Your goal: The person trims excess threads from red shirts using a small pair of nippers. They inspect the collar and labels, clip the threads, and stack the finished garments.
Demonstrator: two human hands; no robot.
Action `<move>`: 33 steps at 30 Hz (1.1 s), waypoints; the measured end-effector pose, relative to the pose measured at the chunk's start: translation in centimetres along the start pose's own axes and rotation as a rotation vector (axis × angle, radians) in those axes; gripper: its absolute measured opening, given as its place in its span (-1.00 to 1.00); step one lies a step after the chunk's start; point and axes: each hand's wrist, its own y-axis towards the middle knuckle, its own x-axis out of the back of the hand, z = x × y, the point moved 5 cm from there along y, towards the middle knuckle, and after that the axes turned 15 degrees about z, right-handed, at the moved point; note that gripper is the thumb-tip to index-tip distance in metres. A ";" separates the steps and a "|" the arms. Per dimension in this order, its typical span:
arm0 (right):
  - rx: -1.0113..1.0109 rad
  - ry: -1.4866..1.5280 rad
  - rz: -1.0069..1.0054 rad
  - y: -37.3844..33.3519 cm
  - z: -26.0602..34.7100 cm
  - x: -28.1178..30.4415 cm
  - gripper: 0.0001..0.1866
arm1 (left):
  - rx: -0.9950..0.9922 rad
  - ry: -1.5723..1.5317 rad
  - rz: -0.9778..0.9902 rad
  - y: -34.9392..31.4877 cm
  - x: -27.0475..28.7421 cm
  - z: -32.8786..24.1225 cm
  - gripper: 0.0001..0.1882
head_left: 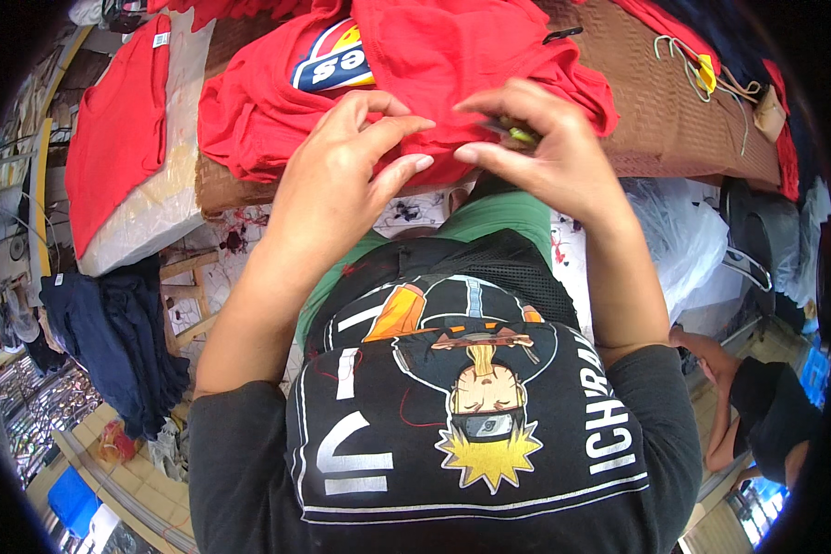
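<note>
Two bare hands over one heap of bright red, soft-looking cloth with a blue, white and yellow graphic (415,46). Heap lies bunched on the brown, textured cover (660,102) of the work surface, directly ahead of the wearer, its near edge hanging in folds.

Left hand (342,157): half curled, thumb and forefinger apart, tips over the near folds. Whether a thread or a pinch of cloth sits there, cannot tell. Right hand (554,148): fingers bent around a small dark-bladed tool with a yellow-green part (519,136), probably thread snips; blurred, so blade position unclear.

Handling, by judgement: cloth light and limp, no stiffness of its own, likely to slump and crease rather than slip. Not fragile, though a blade could nick it. Best hold: a flat pinch at the near edge or along a fold, away from the graphic, which may be stiffer.

Nearby: flat red garment with a white tag (120,138) to the left; crumpled clear plastic (674,245) below the cover's right side.
</note>
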 end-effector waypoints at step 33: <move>0.016 0.112 0.174 0.8 -0.5 0.5 -0.75 | 0.210 -0.643 0.114 2.1 -1.5 1.7 -0.81</move>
